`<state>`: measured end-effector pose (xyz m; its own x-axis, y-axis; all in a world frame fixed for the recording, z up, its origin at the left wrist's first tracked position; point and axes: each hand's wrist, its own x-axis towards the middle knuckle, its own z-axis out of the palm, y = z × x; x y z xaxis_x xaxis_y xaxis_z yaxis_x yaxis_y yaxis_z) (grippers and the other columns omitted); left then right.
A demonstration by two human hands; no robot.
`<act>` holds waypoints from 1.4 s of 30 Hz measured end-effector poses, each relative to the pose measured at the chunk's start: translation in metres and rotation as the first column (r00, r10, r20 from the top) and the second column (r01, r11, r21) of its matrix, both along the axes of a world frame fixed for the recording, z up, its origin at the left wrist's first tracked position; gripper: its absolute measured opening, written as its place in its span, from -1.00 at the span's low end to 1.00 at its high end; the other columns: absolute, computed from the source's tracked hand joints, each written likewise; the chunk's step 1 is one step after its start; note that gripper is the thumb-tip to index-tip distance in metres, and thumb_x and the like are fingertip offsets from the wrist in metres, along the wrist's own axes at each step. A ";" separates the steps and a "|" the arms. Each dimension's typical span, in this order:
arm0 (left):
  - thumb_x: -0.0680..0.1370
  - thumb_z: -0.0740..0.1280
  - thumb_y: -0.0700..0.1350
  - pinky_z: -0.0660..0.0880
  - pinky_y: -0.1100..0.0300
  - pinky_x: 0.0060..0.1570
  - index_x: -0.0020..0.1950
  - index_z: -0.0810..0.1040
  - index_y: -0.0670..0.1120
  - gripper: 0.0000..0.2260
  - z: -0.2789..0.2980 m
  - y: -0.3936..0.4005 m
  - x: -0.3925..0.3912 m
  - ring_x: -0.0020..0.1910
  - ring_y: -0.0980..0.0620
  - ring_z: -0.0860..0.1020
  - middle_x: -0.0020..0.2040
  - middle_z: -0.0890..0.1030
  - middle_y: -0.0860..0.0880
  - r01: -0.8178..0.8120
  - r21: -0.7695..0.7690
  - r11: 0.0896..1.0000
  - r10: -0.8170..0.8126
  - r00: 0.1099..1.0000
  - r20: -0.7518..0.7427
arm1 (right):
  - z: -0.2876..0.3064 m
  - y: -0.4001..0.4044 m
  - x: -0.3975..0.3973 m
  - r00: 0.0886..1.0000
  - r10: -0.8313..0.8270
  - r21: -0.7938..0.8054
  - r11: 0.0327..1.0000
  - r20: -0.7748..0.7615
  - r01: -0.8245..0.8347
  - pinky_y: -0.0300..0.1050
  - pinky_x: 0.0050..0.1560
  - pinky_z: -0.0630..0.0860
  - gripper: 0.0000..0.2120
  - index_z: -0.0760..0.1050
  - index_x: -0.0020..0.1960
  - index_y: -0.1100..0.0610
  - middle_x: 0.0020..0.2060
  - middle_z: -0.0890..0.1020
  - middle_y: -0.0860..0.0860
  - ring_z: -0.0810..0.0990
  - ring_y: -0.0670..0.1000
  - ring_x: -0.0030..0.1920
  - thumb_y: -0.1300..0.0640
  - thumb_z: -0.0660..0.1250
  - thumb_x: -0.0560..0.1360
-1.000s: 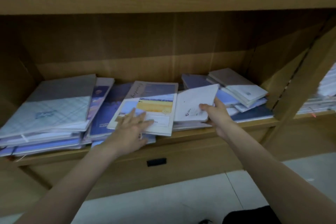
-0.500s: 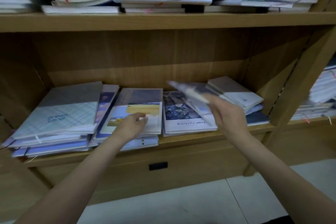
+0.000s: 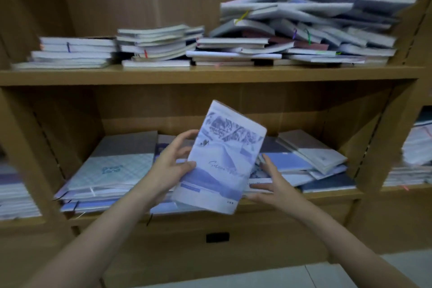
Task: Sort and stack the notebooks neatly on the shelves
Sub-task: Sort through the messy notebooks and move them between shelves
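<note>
A notebook with a pale blue and white mountain cover (image 3: 222, 159) stands upright and slightly tilted in front of the lower shelf (image 3: 332, 194). My left hand (image 3: 170, 168) grips its left edge, thumb on the cover and fingers behind. My right hand (image 3: 268, 184) hovers beside its lower right edge with fingers spread, holding nothing. On the lower shelf behind lie a pile topped by a plaid-cover notebook (image 3: 112, 166) on the left and a loose pile of notebooks (image 3: 311, 154) on the right.
The upper shelf (image 3: 210, 75) carries two fairly even stacks (image 3: 74, 51) (image 3: 159, 44) and a messy leaning heap (image 3: 304, 30) on the right. More notebooks sit in side compartments (image 3: 416, 159). A wooden upright (image 3: 383, 147) bounds the right side.
The view has tilted up to show the upper shelf. The notebook my right hand lifted off the lower shelf now stands upright in my left hand; my right hand has let go.
</note>
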<state>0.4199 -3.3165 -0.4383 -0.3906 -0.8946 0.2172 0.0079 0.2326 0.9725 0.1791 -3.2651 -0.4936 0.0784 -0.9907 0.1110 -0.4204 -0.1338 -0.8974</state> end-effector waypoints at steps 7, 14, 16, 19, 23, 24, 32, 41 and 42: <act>0.51 0.21 -0.44 0.59 0.19 -0.22 0.19 0.40 0.03 -0.58 0.035 0.011 0.029 -0.09 0.08 0.64 -0.05 0.68 0.03 -0.134 -0.111 0.985 0.094 0.947 -0.306 | 0.059 -0.009 0.050 0.969 0.084 -0.080 0.995 0.232 -0.067 -0.18 0.02 0.58 -0.14 -0.06 0.49 -0.16 0.29 0.44 -0.14 0.54 -0.10 0.17 0.16 0.41 0.41; 0.52 0.23 -0.39 0.61 0.15 -0.16 0.14 0.44 0.09 -0.61 0.056 0.013 0.060 -0.01 0.03 0.63 0.01 0.67 0.06 -0.227 -0.115 0.967 0.164 0.902 -0.400 | 0.092 -0.006 0.077 0.960 0.178 -0.161 0.976 0.214 -0.145 -0.02 0.00 0.61 -0.31 0.05 0.27 -0.41 0.13 0.61 -0.15 0.63 -0.05 0.07 0.26 0.30 0.52; 0.54 0.23 -0.36 0.61 0.12 -0.13 0.15 0.43 0.10 -0.63 0.064 0.013 0.066 0.02 0.02 0.63 0.03 0.66 0.07 -0.240 -0.142 0.960 0.174 0.914 -0.367 | 0.105 -0.006 0.082 0.962 0.165 -0.191 0.974 0.218 -0.124 -0.06 -0.05 0.61 -0.34 0.11 0.22 -0.42 0.03 0.66 -0.15 0.65 -0.05 0.04 0.28 0.28 0.53; 0.53 0.29 -0.29 0.59 0.20 -0.11 0.23 0.36 0.21 -0.55 0.082 0.005 0.077 0.05 0.11 0.61 0.15 0.59 0.12 -0.205 -0.252 0.946 0.148 0.963 -0.225 | 0.130 -0.016 0.087 0.954 0.145 -0.220 0.972 0.262 -0.087 -0.01 -0.04 0.60 -0.35 0.14 0.33 -0.32 0.04 0.67 -0.07 0.65 0.00 0.05 0.30 0.27 0.51; 0.46 0.44 -0.11 0.25 0.24 0.35 0.39 0.06 0.26 -0.29 0.107 -0.015 0.083 0.41 0.11 0.30 0.43 0.26 0.11 -0.153 -0.475 0.867 0.288 0.931 0.226 | 0.168 -0.041 0.097 0.930 0.079 -0.217 0.976 0.358 0.001 0.05 -0.04 0.58 -0.31 0.10 0.46 -0.19 0.03 0.68 -0.02 0.66 0.03 0.02 0.31 0.28 0.51; 0.46 0.44 -0.08 0.12 0.34 0.35 0.44 0.01 0.20 -0.25 0.113 -0.020 0.081 0.47 0.09 0.17 0.48 0.16 0.06 -0.158 -0.538 0.828 0.366 0.879 0.306 | 0.178 -0.047 0.100 0.922 0.067 -0.220 0.975 0.381 0.020 0.04 -0.06 0.58 -0.33 0.12 0.46 -0.18 0.02 0.68 -0.02 0.66 0.02 0.00 0.32 0.27 0.52; 0.55 0.31 -0.15 0.07 0.29 0.38 0.47 0.27 -0.08 -0.50 0.178 -0.083 0.057 0.49 -0.01 0.09 0.54 -0.02 -0.06 -0.497 -0.695 0.520 0.755 0.649 0.100 | 0.258 -0.132 0.128 0.790 -0.149 -0.140 0.949 0.594 0.284 0.12 0.06 0.53 -0.53 0.20 0.41 0.08 0.20 0.49 0.11 0.56 0.10 0.04 0.25 0.25 0.56; 0.60 0.16 -0.08 0.07 -0.21 0.34 0.20 0.57 -0.01 -0.74 0.159 -0.127 0.044 0.28 -0.15 0.42 0.15 0.60 -0.03 -0.270 -0.941 0.202 0.910 0.406 0.078 | 0.228 -0.134 0.110 0.910 -0.077 -0.366 0.899 0.406 0.239 -0.09 -0.18 0.64 -0.75 0.31 0.21 -0.01 0.07 0.49 0.01 0.66 0.04 -0.13 0.21 0.23 0.58; 0.62 0.15 -0.09 0.00 -0.21 0.36 0.23 0.55 0.00 -0.74 0.165 -0.127 0.044 0.33 -0.15 0.36 0.20 0.58 -0.02 -0.293 -0.923 0.251 0.921 0.365 0.134 | 0.226 -0.132 0.104 0.925 -0.102 -0.399 0.881 0.367 0.255 -0.07 -0.18 0.64 -0.74 0.31 0.20 -0.02 0.08 0.48 0.00 0.66 0.04 -0.17 0.23 0.22 0.58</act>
<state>0.4642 -3.4437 -0.2732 -0.0722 -0.5194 0.8515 -0.9248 0.3546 0.1379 0.2831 -3.3968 -0.2679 -0.2120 -0.8294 0.5169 -0.1689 -0.4899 -0.8553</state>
